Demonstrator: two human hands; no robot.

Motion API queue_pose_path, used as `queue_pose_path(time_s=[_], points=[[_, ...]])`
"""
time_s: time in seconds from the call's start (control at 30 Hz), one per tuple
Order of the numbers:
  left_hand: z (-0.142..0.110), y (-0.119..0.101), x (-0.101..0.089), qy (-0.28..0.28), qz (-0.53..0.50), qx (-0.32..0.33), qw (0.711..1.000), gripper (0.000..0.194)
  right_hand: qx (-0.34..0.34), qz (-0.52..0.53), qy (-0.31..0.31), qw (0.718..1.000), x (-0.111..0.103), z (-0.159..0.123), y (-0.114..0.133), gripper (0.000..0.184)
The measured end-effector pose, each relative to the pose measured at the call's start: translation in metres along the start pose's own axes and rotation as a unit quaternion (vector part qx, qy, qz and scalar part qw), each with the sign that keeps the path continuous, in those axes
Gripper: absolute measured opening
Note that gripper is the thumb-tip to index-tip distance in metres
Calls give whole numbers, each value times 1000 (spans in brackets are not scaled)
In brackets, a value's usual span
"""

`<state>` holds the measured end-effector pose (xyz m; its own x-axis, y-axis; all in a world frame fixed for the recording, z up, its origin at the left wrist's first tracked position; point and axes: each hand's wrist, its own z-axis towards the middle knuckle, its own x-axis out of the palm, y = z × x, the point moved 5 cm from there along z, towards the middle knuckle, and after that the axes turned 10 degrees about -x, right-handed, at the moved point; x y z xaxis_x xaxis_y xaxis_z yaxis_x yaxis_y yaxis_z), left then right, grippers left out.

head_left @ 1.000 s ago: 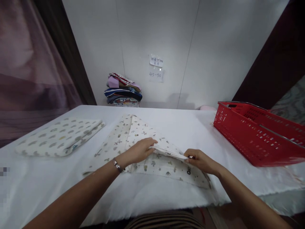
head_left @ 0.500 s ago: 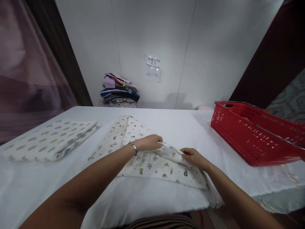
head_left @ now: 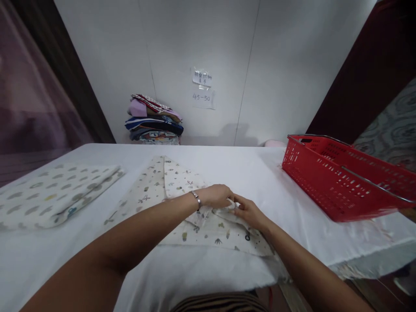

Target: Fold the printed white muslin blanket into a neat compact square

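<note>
A cream cloth with small printed figures [head_left: 152, 190] lies partly folded on the white table [head_left: 227, 164] in front of me. My left hand [head_left: 216, 196], with a silver bracelet at the wrist, is closed on a bunched fold of that cloth near its right side. My right hand [head_left: 248, 211] meets it from the right, fingers pinched on the same raised fold. The fingertips of both hands nearly touch. The cloth's near right corner lies flat below my right wrist.
A folded cloth with grey spots [head_left: 55, 195] lies at the left. A red plastic basket [head_left: 341, 182] stands at the right. A stack of folded colourful cloths [head_left: 154, 121] sits against the back wall under a paper note [head_left: 202, 86].
My left hand has moved right along the cloth's fold and my right hand has moved left, so the two hands have come together, bunching the fold between them.
</note>
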<state>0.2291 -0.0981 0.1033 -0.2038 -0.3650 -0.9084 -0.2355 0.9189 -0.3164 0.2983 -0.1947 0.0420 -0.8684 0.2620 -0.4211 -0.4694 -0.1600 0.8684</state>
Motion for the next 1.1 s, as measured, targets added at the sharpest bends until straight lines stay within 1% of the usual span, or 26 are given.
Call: queue_pose_path(time_s=[0.07,0.17,0.23,0.3,0.37,0.47,0.57,0.67,0.77,0.83,0.9,1.0,1.1], points=[[-2,5,1,-26,-19,-11,999,29,12,41,-33,999,1,4,-7,38],[-9,18,5,-57,-7,-38,998,33,73,30,-48,996,2,4,-20,27],[-16,29,8,-60,23,-64,996,34,100,3,-48,994,0,3,-24,26],[-27,42,9,-71,51,-91,992,33,105,-17,-53,993,-1,2,-25,25],[-41,55,6,-97,70,-102,988,33,103,-23,-56,993,-2,1,-26,26],[-66,71,1,-145,83,-97,981,33,100,-19,-59,993,-1,-1,-27,27],[-90,84,2,-178,43,-95,979,35,96,-30,-53,994,1,-2,-27,27],[-106,94,8,-210,-49,-104,971,39,90,-54,-43,994,1,-2,-27,27],[-112,106,20,-247,-177,-133,943,44,93,-63,-46,993,0,-3,-29,29],[-111,114,32,-263,-269,-158,913,43,95,-52,-52,993,-1,-3,-31,30],[-108,120,46,-277,-350,-169,879,41,94,-35,-56,993,0,-3,-32,30],[-103,125,62,-312,-423,-162,835,37,94,-27,-66,993,0,-4,-36,28],[-100,128,71,-361,-453,-138,803,34,93,-23,-70,993,-1,-5,-40,27]])
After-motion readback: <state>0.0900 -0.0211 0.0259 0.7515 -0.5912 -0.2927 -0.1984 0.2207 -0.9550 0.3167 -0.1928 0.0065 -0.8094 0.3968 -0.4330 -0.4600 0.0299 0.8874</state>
